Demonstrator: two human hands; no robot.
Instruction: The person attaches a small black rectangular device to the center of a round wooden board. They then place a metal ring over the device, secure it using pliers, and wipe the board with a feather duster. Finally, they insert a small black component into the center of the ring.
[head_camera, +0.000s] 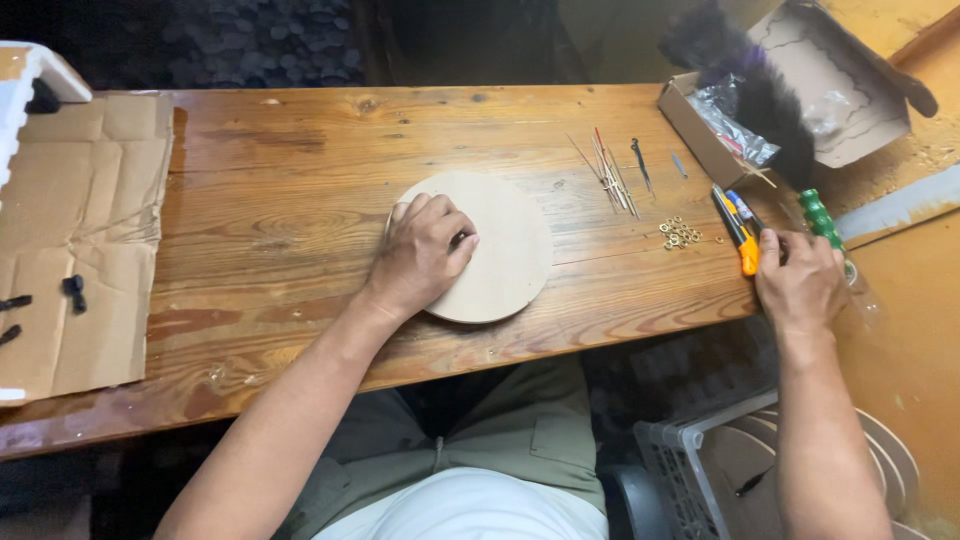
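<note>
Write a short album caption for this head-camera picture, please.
Left hand rests on a round wooden disc; right hand reaches an orange utility knife on the workbench.

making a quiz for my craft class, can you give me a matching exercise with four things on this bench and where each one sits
Things:
1. round wooden disc
2. small brass rings
3. flattened cardboard
4. open box

Places:
A. far right corner of the table
B. left end of the table
C. under the left hand
D. between the thin sticks and the right hand

Pairs: 1-C, 2-D, 3-B, 4-A
</note>
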